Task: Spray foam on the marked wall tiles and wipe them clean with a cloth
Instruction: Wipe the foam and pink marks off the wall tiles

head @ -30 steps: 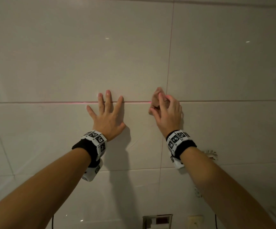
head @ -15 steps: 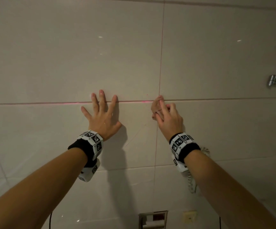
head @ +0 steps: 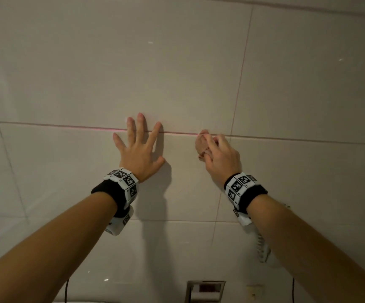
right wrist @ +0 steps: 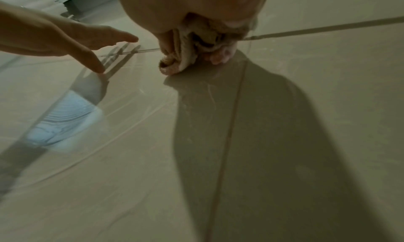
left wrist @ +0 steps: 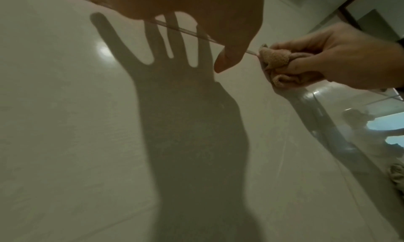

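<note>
Large glossy beige wall tiles (head: pixel 177 73) fill the head view, with a pink-stained horizontal grout line (head: pixel 89 127) across them. My left hand (head: pixel 138 147) lies flat on the wall with fingers spread, its fingertips over that line. Just to its right, my right hand (head: pixel 218 157) grips a bunched pinkish-beige cloth (head: pixel 201 144) and presses it on the wall at the grout line, close to a vertical joint. The left wrist view shows the cloth (left wrist: pixel 275 59) crumpled in the right hand (left wrist: pixel 341 59). In the right wrist view the cloth (right wrist: pixel 186 55) touches the tile, with the left hand (right wrist: pixel 72 43) beside it.
A recessed metal holder (head: pixel 205 290) and a wall socket (head: pixel 254 291) sit low on the wall. A coiled white cord (head: pixel 262 248) hangs below my right wrist. Faint wipe streaks (right wrist: pixel 140 107) mark the lower tile.
The view has swung left, so the metal fitting at the right edge is gone. My right hand with the cloth has shifted slightly left along the grout line. The left hand stays flat.
</note>
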{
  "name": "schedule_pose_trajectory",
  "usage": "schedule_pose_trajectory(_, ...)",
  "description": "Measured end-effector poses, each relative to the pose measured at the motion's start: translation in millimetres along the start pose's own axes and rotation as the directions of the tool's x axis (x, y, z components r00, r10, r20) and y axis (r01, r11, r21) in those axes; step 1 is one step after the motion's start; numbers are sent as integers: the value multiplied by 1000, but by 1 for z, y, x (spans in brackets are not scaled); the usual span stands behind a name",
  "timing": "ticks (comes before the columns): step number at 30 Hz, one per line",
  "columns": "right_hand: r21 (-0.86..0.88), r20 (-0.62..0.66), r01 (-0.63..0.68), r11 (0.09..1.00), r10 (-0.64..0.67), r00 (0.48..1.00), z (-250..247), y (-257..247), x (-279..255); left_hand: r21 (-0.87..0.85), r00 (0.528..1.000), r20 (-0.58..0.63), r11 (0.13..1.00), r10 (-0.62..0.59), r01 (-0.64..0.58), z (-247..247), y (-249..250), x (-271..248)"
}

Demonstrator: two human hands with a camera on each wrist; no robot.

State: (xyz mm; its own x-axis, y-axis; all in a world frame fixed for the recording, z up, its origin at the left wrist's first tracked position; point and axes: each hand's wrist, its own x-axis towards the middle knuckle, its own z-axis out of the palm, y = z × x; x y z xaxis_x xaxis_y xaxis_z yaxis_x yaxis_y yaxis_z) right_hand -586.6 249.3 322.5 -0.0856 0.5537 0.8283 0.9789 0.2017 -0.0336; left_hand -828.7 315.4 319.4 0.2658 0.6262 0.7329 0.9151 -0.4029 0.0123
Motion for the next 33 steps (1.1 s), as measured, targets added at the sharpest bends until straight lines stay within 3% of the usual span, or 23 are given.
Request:
schedule_pose_trajectory(16,-33,56,163,986,-161,985,42,-112,40,24,973,67,975,-223,221,-36,-127,-17)
schedule_pose_trajectory(33,-64,53,259,964,-256,965,82,-213,73,34,973,16,973,-231,230,-47,-227,-27)
